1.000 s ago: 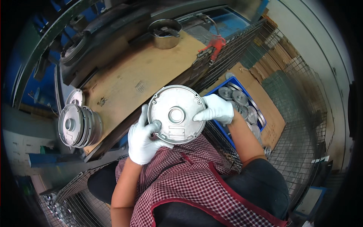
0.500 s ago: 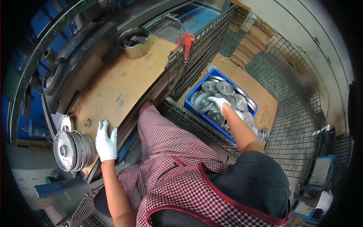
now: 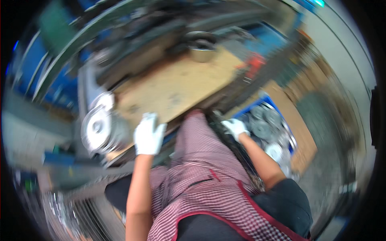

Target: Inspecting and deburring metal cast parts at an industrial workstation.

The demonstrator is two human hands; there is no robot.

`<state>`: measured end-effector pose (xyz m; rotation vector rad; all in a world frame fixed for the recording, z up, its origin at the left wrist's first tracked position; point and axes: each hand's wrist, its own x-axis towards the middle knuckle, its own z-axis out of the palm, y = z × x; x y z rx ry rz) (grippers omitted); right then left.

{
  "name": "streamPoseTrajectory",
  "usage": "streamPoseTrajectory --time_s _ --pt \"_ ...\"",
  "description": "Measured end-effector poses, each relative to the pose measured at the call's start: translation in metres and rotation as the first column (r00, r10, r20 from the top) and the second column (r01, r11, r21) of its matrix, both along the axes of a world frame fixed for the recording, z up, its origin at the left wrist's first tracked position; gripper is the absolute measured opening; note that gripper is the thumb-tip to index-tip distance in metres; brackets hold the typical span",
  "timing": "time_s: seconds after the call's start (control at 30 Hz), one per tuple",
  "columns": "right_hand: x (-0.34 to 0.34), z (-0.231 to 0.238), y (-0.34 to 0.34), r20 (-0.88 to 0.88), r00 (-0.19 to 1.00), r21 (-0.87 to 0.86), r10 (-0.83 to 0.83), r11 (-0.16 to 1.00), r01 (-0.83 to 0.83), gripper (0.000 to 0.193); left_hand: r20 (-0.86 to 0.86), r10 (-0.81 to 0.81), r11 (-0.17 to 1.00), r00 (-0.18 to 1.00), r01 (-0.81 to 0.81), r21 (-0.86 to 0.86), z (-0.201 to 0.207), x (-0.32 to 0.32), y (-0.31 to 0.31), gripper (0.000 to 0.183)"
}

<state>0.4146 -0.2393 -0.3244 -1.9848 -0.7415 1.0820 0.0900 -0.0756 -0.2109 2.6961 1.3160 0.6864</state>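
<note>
My left hand (image 3: pixel 148 134), in a white glove, rests at the front edge of the wooden worktop with its fingers stretched out and the thumb apart. It holds nothing. To its left stands a stack of round metal discs (image 3: pixel 96 128) with raised hubs, smeared by motion. My right hand (image 3: pixel 235 128), also gloved in white, is over the near left edge of the blue bin (image 3: pixel 274 103). Its fingers point left and look apart, with no disc seen in them, though they are blurred. Similar metal discs (image 3: pixel 261 129) fill the bin.
A metal pot (image 3: pixel 202 54) stands at the back of the worktop (image 3: pixel 177 86). Beyond the worktop's right end is a red-handled tool (image 3: pixel 254 64). Cardboard (image 3: pixel 303 140) lies under the bin, inside a wire cage. Machinery lines the back left.
My right hand has let go of the disc in the bin and moved left towards the worktop. The view has turned, shifting the worktop and bin rightward. My left hand still lies by the worktop edge.
</note>
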Motion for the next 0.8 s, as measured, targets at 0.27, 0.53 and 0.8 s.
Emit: streamPoseTrajectory --time_s 0.27,0.53,0.8 --pt "0.019 0.164 0.108 0.701 0.616 0.649 -0.360 0.680 -0.341 0.025 0.028 -0.057 0.964 0.998 0.062 -0.257 0.068 -0.033 -0.036 0.045" --pt "0.080 0.154 0.160 0.741 0.663 0.207 -0.107 0.975 -0.075 0.053 0.118 0.201 0.958 0.973 -0.220 0.183 0.148 -0.128 0.022 0.032" --pt "0.082 0.141 0.166 0.812 0.545 0.229 -0.211 0.973 0.035 0.060 -0.230 0.241 0.961 0.943 -0.265 -0.080 0.153 -0.128 0.055 0.032"
